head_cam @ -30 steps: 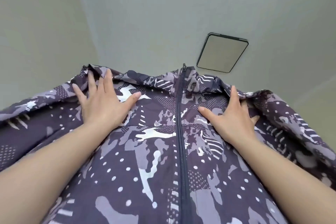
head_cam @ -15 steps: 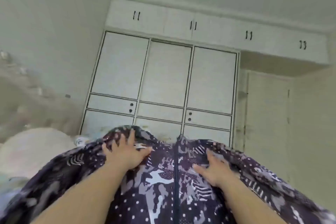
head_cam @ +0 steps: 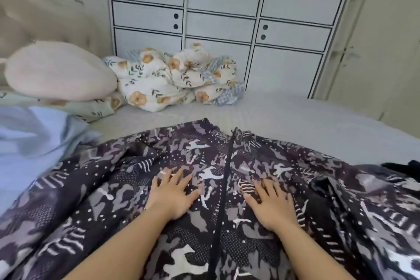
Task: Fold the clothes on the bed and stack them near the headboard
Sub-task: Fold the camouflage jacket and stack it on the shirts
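From the head camera, a dark camouflage-print jacket (head_cam: 204, 188) lies spread front-up across the grey bed sheet (head_cam: 306, 120), its black zipper (head_cam: 223, 188) running straight up the middle toward the collar at the far edge. The left hand (head_cam: 172, 195) lies flat on the fabric just left of the zipper, fingers straight and fanned apart, pinching nothing. The right hand (head_cam: 271, 204) mirrors it just right of the zipper, palm down, fingers splayed, pressing the cloth with no fold caught between them. Both forearms reach in from the bottom edge. At the left, a pale blue garment (head_cam: 29, 143) sits beside the jacket's sleeve, its edge touching the print. At the far right, a bit of black cloth (head_cam: 406, 169) peeks out past the jacket. Up by the beige tufted headboard (head_cam: 45, 7) there is a cream pillow (head_cam: 59, 70) resting on a floral one, with a bundled floral quilt (head_cam: 172, 79) just beside it. Behind the bed stands a white wardrobe (head_cam: 227, 7) with dark-lined panels.
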